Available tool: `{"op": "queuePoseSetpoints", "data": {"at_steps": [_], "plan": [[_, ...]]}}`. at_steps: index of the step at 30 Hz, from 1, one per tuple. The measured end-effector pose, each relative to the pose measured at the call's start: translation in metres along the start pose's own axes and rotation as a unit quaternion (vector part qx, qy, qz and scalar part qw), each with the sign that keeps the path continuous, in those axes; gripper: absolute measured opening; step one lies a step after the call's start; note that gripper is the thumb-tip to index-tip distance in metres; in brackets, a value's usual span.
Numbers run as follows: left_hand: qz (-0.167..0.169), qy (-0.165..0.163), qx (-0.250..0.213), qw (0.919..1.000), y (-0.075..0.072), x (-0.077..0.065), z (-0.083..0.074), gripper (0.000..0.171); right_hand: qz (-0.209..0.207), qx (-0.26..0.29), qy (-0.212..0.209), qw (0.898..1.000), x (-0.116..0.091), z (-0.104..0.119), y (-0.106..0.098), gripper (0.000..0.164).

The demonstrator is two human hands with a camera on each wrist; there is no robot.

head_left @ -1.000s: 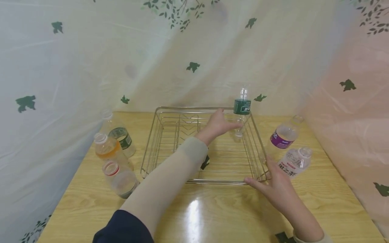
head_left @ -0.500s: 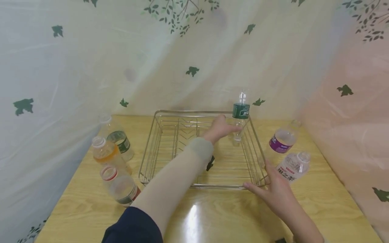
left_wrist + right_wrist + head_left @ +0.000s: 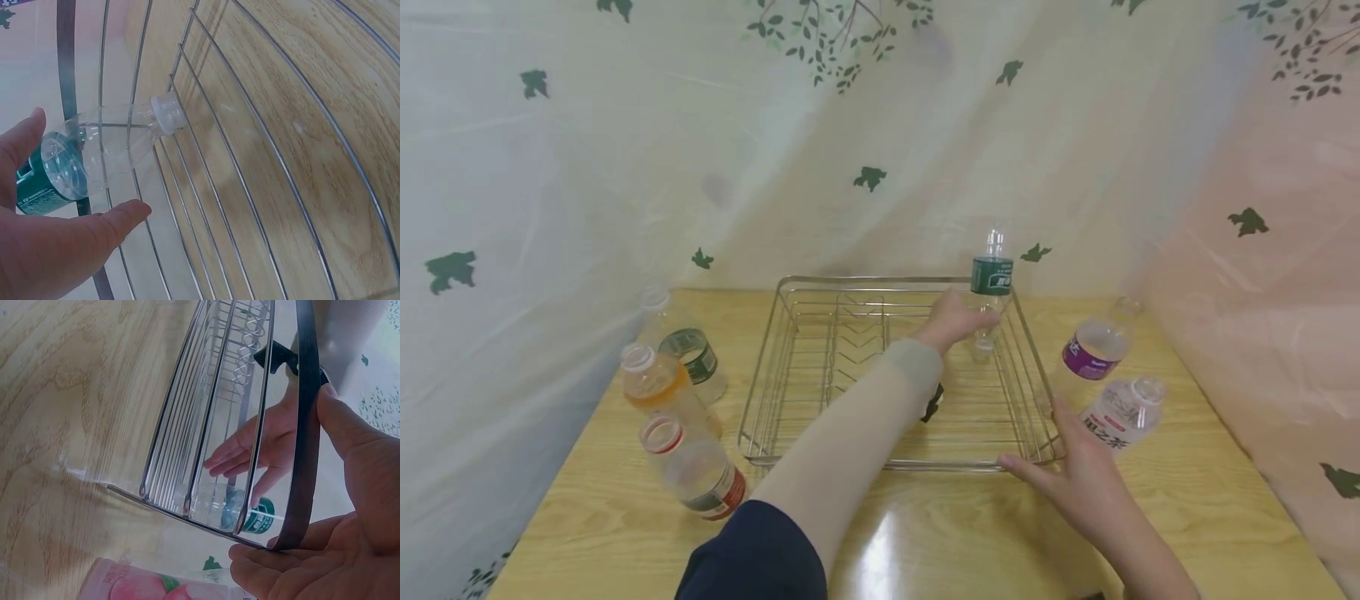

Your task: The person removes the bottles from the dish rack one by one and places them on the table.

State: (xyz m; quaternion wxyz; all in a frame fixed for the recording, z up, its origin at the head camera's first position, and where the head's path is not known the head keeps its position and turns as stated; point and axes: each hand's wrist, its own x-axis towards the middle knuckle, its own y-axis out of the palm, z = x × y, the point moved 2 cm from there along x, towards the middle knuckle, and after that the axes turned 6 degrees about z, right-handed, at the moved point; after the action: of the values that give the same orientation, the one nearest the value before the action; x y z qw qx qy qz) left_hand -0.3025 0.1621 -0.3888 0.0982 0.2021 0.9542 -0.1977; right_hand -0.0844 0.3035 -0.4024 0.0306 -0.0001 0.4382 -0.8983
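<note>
A clear plastic bottle [image 3: 992, 276] with a green label stands upside down in the back right part of the wire dish rack [image 3: 880, 278]. Its white cap [image 3: 169, 113] points down at the wires in the left wrist view. My left hand [image 3: 953, 321] is beside the bottle, thumb and fingers spread around it without curling; the right wrist view shows the same straight fingers [image 3: 237, 447]. With my right hand [image 3: 1078, 462] I grip the rack's front right corner, thumb on the front rim and fingers along the right side. The far side of the bottle is partly hidden.
On the left of the wooden table [image 3: 610, 517] stand a green-labelled bottle [image 3: 692, 354], an orange-banded bottle [image 3: 658, 387] and a red-rimmed bottle [image 3: 696, 475]. A purple-labelled bottle [image 3: 1090, 354] and a pink-and-white labelled bottle [image 3: 1123, 412] are to the right. A patterned curtain [image 3: 760, 167] hangs behind.
The view has tilted slightly, so everything sits a little lower. My left forearm has swung to the right, while that hand stays by the upside-down bottle. My right hand keeps the rack corner.
</note>
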Motion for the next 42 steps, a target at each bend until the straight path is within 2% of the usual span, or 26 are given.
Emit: {"op": "queuePoseSetpoints", "data": {"at_steps": [5,12,20,27,34,42], "plan": [[-0.002,-0.006,-0.004,1.0000,0.004,0.012,0.005,0.084,-0.009,-0.001,-0.009,1.000,0.001,0.000,-0.001,0.120],[0.003,0.013,-0.012,0.9998,0.010,0.027,0.009,0.066,0.003,0.001,0.004,1.000,0.002,0.001,0.000,0.122],[-0.002,0.032,0.001,0.9995,0.012,0.038,0.012,0.053,-0.006,0.000,0.000,1.000,0.005,0.003,0.000,0.121],[-0.016,0.036,0.011,0.9992,0.018,0.039,0.007,0.051,0.004,0.008,0.017,1.000,0.003,0.002,0.000,0.122],[-0.029,0.029,0.022,0.9989,0.018,0.034,0.002,0.049,0.003,0.010,0.011,1.000,0.002,0.003,0.002,0.122],[-0.034,0.037,0.007,0.9987,0.017,0.030,-0.003,0.049,-0.009,0.001,0.005,1.000,0.003,0.002,0.001,0.122]]}}
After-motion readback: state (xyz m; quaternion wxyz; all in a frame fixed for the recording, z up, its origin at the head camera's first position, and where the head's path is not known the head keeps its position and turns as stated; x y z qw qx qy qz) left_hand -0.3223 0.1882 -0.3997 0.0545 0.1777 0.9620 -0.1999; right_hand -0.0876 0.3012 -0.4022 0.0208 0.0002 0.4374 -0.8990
